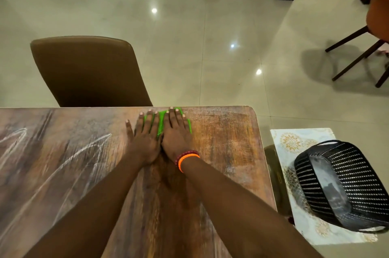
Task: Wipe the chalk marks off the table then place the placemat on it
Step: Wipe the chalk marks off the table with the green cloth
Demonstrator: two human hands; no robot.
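From the head view, your left hand (145,137) and right hand (175,133) lay flat, fingers straight, pressing the green cloth (161,123) at the table's (227,142) far edge, chalk marks (69,156) remaining left, the placemat (288,144) beside it under 1 black basket (345,186).

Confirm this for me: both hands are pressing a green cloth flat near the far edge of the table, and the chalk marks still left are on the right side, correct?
Not quite. In the head view, the chalk marks remaining lie on the table's left side, not right. Both the left hand and right hand do press the green cloth flat near the far edge.
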